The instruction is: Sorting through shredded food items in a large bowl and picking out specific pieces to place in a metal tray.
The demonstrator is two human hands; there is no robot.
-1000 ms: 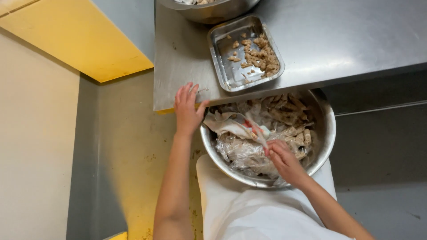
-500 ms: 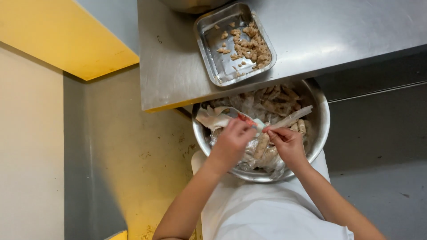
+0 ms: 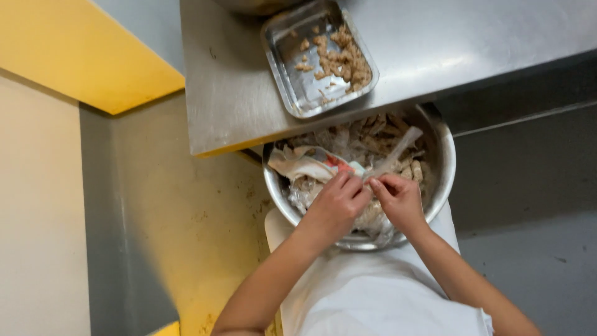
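— What changed?
— My left hand [image 3: 336, 205] left the steel table [image 3: 236, 106] and joined my right hand [image 3: 398, 199]; both pinched 1 clear plastic wrapper [image 3: 395, 152] above the steel bowl [image 3: 443, 180].

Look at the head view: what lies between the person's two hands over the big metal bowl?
Head view: a clear plastic wrapper strip, pinched between the left hand and right hand, whose fingertips nearly touch above the bowl.
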